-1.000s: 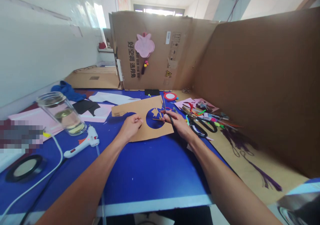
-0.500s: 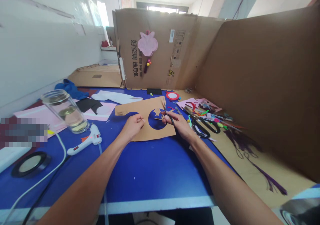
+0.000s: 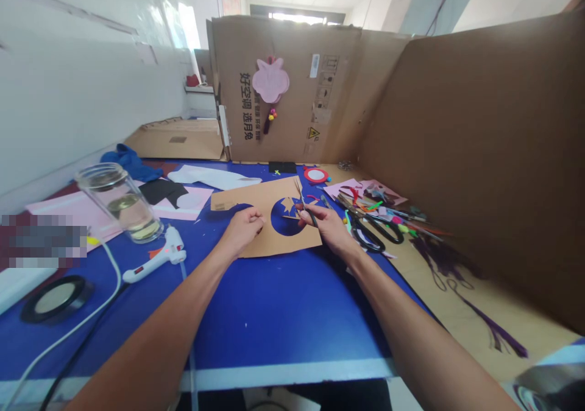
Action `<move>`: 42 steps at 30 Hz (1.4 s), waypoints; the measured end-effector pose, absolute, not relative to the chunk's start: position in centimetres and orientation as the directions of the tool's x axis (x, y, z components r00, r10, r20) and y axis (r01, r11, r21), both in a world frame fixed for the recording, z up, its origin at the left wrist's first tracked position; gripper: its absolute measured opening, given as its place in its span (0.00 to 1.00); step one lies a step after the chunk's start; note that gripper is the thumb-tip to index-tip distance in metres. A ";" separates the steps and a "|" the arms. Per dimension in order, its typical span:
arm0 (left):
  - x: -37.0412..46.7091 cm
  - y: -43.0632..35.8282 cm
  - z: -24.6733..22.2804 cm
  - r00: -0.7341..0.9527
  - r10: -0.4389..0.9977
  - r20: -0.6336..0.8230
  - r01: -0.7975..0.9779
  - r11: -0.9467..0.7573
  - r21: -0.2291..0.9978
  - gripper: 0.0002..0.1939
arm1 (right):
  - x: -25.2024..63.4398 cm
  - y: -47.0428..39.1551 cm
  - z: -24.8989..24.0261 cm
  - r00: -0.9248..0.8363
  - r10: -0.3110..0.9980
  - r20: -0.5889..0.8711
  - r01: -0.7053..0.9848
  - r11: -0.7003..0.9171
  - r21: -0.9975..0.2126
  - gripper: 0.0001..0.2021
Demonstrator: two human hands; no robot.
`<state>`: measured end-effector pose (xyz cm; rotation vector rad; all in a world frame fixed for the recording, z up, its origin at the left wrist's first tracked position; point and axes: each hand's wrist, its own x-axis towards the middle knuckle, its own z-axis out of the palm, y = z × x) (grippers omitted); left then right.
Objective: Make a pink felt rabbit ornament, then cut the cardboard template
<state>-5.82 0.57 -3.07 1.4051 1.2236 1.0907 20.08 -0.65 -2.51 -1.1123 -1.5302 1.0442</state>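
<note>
A flat piece of brown cardboard [image 3: 274,243] with a round hole lies over the blue table. My left hand [image 3: 244,228] is closed on the cardboard, left of the hole. In my right hand [image 3: 324,222] is a small pair of scissors [image 3: 302,195], its blades pointing up and away across the cardboard beside the hole's right edge. Jagged cardboard scraps [image 3: 289,206] show through the hole. Right of my right hand lie large black-handled scissors [image 3: 371,235].
At the left stand a glass jar [image 3: 127,207], a white glue gun [image 3: 158,259] with its cord and a black tape roll [image 3: 57,298]. Purple tassels [image 3: 487,323] lie at the right. Tall cardboard walls [image 3: 292,94] rise behind and at the right.
The small scissors have shifted slightly in my right hand. My left hand and the cardboard look nearly unmoved.
</note>
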 end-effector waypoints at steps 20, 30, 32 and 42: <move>-5.3 0.0 -2.2 0.068 0.997 -0.048 0.029 0.046 0.998 0.16 | 19.3 -1.1 -2.9 -0.105 0.991 0.087 0.032 0.091 -0.995 0.30; -5.5 0.0 -2.1 0.041 0.998 -0.039 0.038 0.037 0.999 0.12 | 18.5 -1.0 -2.6 -0.050 0.995 0.088 -0.011 0.088 -0.996 0.31; -5.5 0.0 -2.0 0.037 0.999 -0.040 0.037 0.039 0.999 0.12 | 18.5 -1.0 -2.5 -0.057 0.993 0.100 0.020 0.101 -0.995 0.31; -5.8 0.0 -1.6 -0.008 1.000 -0.023 0.048 0.023 0.999 0.12 | 18.9 -1.2 -2.6 -0.081 0.987 0.142 0.159 0.153 -0.975 0.28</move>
